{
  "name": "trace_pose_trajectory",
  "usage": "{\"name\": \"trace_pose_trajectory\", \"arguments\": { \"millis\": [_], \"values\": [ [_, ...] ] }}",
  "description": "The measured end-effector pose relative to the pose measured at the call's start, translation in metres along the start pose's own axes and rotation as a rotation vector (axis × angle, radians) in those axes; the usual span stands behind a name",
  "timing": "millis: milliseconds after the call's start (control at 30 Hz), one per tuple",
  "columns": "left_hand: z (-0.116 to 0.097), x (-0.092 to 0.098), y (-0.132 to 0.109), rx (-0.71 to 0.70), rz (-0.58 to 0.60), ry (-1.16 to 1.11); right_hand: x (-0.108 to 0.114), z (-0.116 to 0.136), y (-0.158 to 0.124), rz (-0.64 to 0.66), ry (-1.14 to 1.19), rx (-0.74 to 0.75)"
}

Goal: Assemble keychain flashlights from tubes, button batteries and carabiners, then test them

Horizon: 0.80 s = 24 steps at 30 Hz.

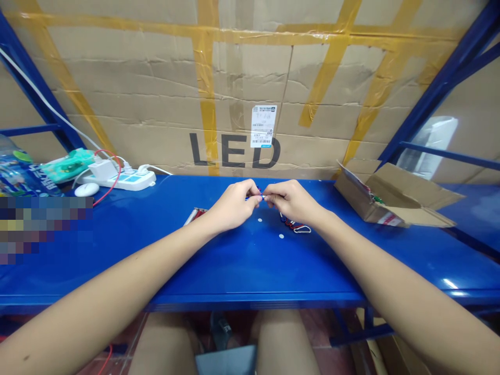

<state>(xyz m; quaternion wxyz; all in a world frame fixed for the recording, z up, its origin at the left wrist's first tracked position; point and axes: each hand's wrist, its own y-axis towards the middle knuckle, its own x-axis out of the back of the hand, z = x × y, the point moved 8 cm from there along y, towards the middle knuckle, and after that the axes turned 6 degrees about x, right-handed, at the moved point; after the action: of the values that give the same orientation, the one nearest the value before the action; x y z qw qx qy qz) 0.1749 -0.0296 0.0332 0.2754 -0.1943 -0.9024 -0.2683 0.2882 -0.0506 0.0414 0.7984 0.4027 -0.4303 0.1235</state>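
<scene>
My left hand [238, 203] is closed, its thumb and fingers pinching a small blue piece [258, 190] that mostly hides behind the fingertips. From the other side my right hand [291, 200] pinches at the pale, silvery end of the same piece; its exact kind is too small to tell. Below my right hand lie several carabiners [302, 229] in silver, red and blue, partly covered by the hand. Beside my left forearm, red and silver rod-shaped pieces [197, 214] rest on the table, partly hidden. Two small white discs [281, 236] lie between my arms.
The blue table [250, 278] backs onto a large taped cardboard box [156, 104] marked LED. An open small carton [365, 203] stands at the right. On the left are a white power strip [135, 179] with cables, a white oval object [86, 190] and a blue-labelled bottle [23, 172].
</scene>
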Motion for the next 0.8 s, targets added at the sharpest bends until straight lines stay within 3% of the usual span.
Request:
{"name": "trace_pose_trajectory", "arguments": {
  "millis": [400, 800],
  "values": [
    [-0.004, 0.004, -0.002, -0.063, -0.071, -0.028, 0.0, -0.003, -0.001, 0.039, 0.081, -0.132],
    [-0.005, -0.001, -0.002, -0.006, -0.019, -0.082, 0.009, 0.004, 0.0, 0.012, -0.009, -0.04]
  ]
}}
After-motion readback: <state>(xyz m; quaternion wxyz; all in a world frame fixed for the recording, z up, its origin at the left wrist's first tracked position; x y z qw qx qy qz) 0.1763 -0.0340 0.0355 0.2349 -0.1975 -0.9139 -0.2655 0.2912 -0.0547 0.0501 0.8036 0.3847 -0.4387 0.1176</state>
